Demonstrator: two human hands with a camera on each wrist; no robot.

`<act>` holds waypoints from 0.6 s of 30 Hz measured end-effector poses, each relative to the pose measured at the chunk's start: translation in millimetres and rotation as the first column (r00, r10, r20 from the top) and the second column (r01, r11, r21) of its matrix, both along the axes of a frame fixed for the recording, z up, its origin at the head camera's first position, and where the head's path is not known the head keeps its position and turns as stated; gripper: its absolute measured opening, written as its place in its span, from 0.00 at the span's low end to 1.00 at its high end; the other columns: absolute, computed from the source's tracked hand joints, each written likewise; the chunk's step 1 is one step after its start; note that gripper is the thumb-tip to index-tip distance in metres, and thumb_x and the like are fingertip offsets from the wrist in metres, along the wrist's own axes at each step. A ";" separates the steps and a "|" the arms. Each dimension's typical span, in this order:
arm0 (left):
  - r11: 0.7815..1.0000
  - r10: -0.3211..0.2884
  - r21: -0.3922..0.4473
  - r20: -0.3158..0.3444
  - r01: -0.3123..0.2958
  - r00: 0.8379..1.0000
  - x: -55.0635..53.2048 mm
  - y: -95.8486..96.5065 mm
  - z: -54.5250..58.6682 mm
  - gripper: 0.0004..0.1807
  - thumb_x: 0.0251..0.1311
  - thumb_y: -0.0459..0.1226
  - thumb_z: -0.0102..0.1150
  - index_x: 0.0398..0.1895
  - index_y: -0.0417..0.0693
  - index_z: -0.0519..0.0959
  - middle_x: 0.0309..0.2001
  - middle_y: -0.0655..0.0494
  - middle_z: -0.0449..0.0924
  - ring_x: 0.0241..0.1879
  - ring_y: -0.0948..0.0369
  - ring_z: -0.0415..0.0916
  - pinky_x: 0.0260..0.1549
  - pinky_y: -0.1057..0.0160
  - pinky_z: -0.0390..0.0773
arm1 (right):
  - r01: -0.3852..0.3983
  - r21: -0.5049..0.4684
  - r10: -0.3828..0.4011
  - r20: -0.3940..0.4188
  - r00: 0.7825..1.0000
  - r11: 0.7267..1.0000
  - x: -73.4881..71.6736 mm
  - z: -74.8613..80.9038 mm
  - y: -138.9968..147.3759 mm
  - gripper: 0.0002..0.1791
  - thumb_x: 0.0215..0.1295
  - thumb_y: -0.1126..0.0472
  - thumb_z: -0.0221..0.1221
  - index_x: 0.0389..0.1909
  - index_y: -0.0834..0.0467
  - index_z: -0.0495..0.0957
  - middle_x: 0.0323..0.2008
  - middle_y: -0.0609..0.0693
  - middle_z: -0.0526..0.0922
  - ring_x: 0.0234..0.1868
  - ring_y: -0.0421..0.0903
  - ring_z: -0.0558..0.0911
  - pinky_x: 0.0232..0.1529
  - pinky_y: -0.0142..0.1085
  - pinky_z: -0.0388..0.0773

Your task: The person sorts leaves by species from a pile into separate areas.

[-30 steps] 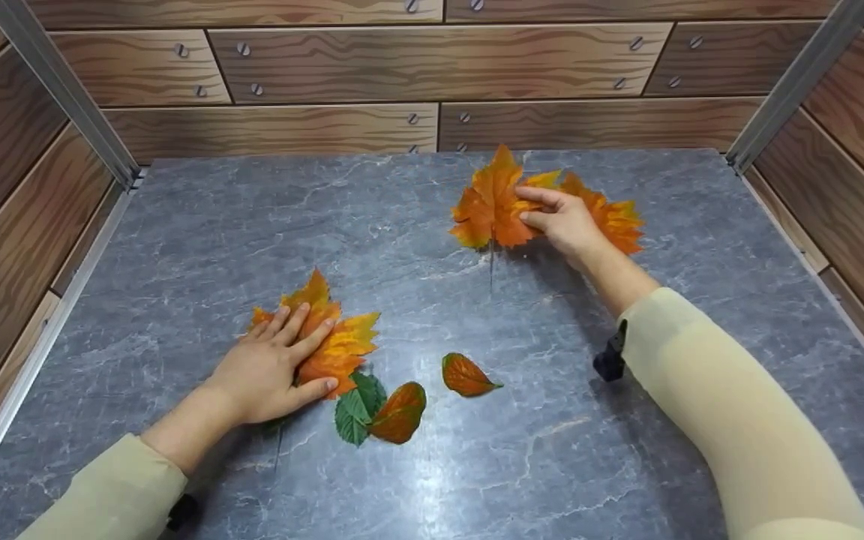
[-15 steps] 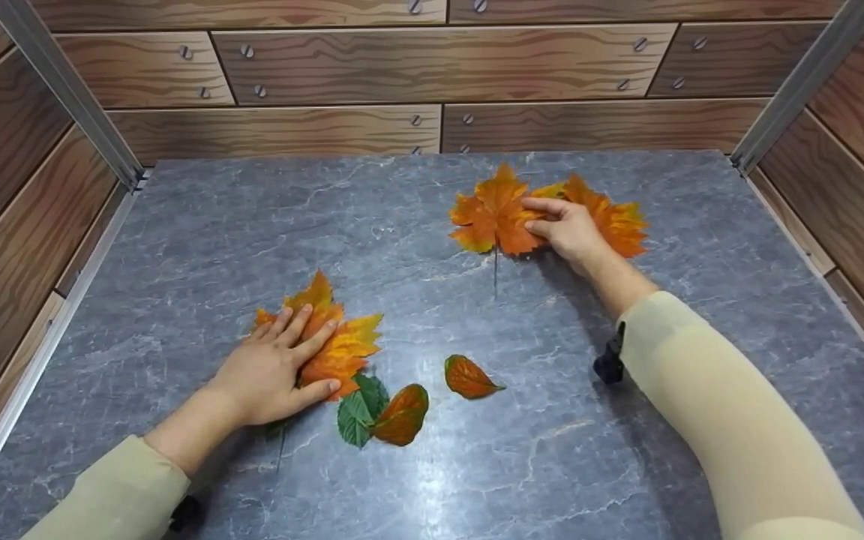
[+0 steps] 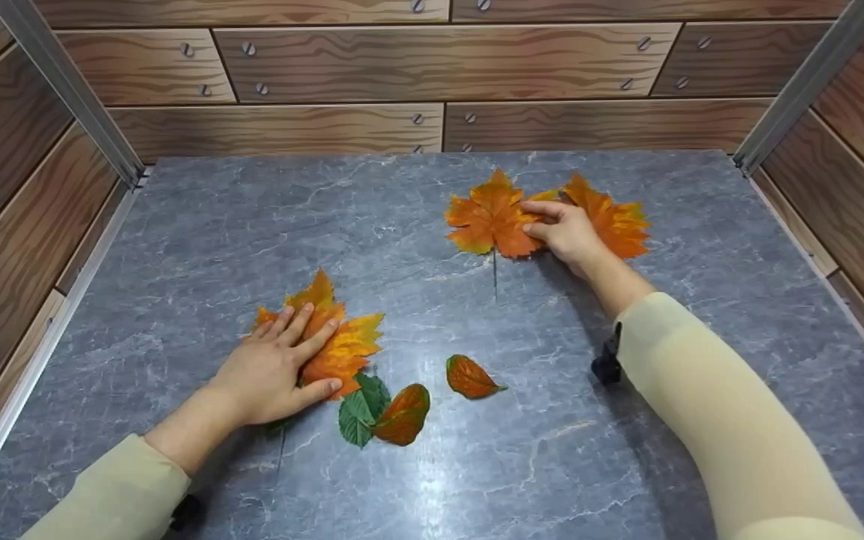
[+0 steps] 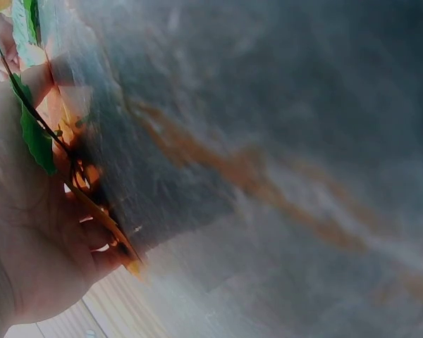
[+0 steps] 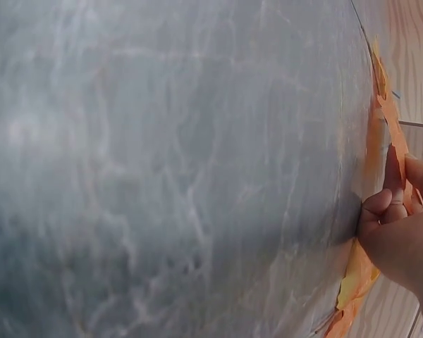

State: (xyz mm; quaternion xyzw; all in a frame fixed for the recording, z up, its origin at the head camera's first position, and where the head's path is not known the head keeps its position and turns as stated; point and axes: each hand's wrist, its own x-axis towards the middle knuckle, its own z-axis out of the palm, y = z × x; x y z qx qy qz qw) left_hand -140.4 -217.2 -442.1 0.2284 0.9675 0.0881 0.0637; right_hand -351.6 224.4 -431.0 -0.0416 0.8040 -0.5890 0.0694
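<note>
My left hand (image 3: 271, 375) rests spread on an orange-yellow maple leaf (image 3: 353, 341) at the left of the table. Beneath it, the left wrist view shows a thin dark stem and a small green leaf (image 4: 35, 137). By the thumb lie green leaves (image 3: 357, 412), touching a reddish-brown oval leaf (image 3: 404, 416). Farther back, my right hand (image 3: 571, 231) pinches the edge of an orange maple leaf (image 3: 490, 217) between thumb and fingers. That leaf appears thin and edge-on in the right wrist view. Another orange maple leaf (image 3: 619, 225) lies just right of this hand, partly hidden by it.
A second reddish-brown oval leaf (image 3: 471, 377) lies alone near the middle of the grey marbled table (image 3: 252, 217). Wood-patterned walls (image 3: 443, 64) enclose the back and both sides, with metal posts (image 3: 64, 90) at the corners.
The pinched maple leaf has come down from a raised tilt to lie flatter, shifting slightly left. My left hand keeps its place on its leaf.
</note>
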 end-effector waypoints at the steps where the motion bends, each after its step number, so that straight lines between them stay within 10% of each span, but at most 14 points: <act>1: 1.000 -0.001 0.000 -0.001 0.001 1.000 0.0 -0.1 0.0 0.47 0.74 0.69 0.47 0.87 0.56 0.55 0.83 0.34 0.48 0.80 0.32 0.48 0.72 0.28 0.58 | 0.002 0.016 -0.002 0.001 1.000 1.000 0.2 0.0 -0.5 0.27 0.75 0.72 0.61 0.73 0.65 0.75 0.70 0.63 0.76 0.58 0.46 0.81 0.50 0.25 0.79; 10: 1.000 0.001 -0.005 0.005 -0.001 1.000 0.6 -0.2 0.9 0.47 0.74 0.70 0.45 0.87 0.57 0.55 0.83 0.35 0.48 0.80 0.32 0.48 0.71 0.27 0.59 | -0.007 0.134 0.009 -0.011 1.000 0.991 1.7 -3.8 -3.3 0.26 0.77 0.68 0.61 0.74 0.63 0.75 0.74 0.61 0.73 0.75 0.54 0.70 0.71 0.42 0.71; 18: 1.000 0.001 -0.006 -0.003 -0.001 1.000 -1.2 0.2 -0.9 0.47 0.74 0.69 0.47 0.87 0.57 0.55 0.83 0.35 0.47 0.80 0.33 0.48 0.73 0.29 0.58 | -0.014 0.195 0.017 -0.017 1.000 0.981 -1.4 -6.5 -3.9 0.27 0.77 0.67 0.61 0.75 0.61 0.74 0.72 0.60 0.75 0.71 0.53 0.74 0.64 0.39 0.74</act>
